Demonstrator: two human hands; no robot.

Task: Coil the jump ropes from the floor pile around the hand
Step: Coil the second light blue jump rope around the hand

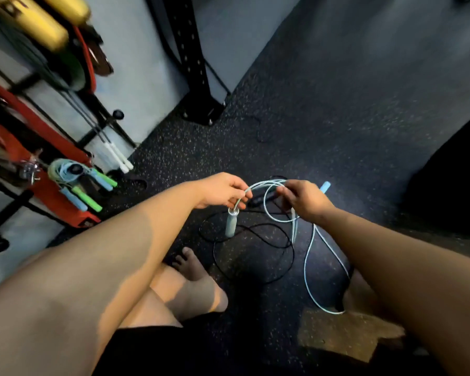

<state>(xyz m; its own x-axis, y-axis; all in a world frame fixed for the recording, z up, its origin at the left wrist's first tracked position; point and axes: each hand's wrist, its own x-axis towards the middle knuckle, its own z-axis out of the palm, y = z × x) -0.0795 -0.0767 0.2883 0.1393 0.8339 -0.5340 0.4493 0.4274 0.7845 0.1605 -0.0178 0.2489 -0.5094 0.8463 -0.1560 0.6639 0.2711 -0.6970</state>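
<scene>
Head view is showing the left hand pinching the light-blue jump rope just above its dangling handle, while the right hand is closing around loops of it — the slack trailing onto the floor. Thin and limp, the cord is likely snagging on the black rope beneath; open floor is lying ahead — the rack well apart.

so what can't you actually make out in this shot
Head view only:
- Right hand: fingers curl away, so its grip on the light blue rope is hidden.
- Second blue handle: mostly behind that hand.
- Black rope: blends into the dark floor; its ends are untraceable.
- Rack at left: blurred, cut by the edge.
</scene>
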